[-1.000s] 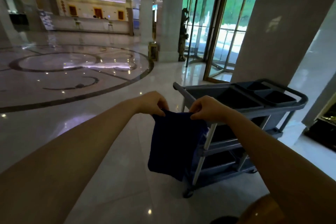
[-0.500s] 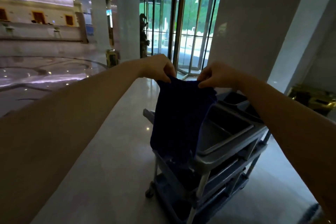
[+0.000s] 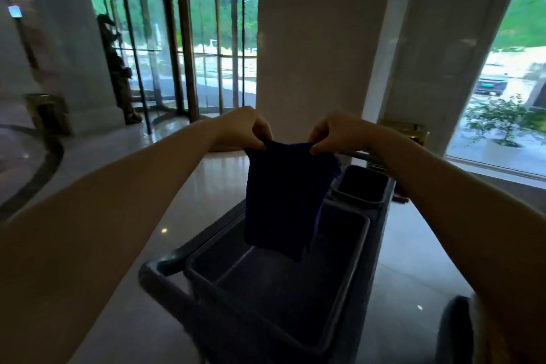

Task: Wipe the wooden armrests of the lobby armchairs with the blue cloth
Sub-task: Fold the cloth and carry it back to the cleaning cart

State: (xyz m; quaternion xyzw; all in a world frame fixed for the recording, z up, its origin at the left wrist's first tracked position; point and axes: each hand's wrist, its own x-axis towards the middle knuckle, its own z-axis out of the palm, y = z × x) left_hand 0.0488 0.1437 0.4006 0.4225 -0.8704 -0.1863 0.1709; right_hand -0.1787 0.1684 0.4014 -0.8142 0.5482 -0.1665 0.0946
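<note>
A dark blue cloth (image 3: 280,198) hangs flat in front of me, held up by its two top corners. My left hand (image 3: 245,127) pinches the left corner and my right hand (image 3: 334,133) pinches the right corner, both arms stretched forward. The cloth dangles over the top tray of a grey cleaning cart (image 3: 266,289). No armchair or wooden armrest shows in this view.
The cart carries a large bin and a smaller tub (image 3: 362,186) at its far end. A wide white pillar (image 3: 310,38) stands straight ahead. A revolving glass door (image 3: 183,47) is at the left, a window with a potted plant (image 3: 502,121) at the right.
The view has swung to the right and closer to the cart, which now lies directly under the cloth. Both hands keep the same hold on the cloth's top corners.
</note>
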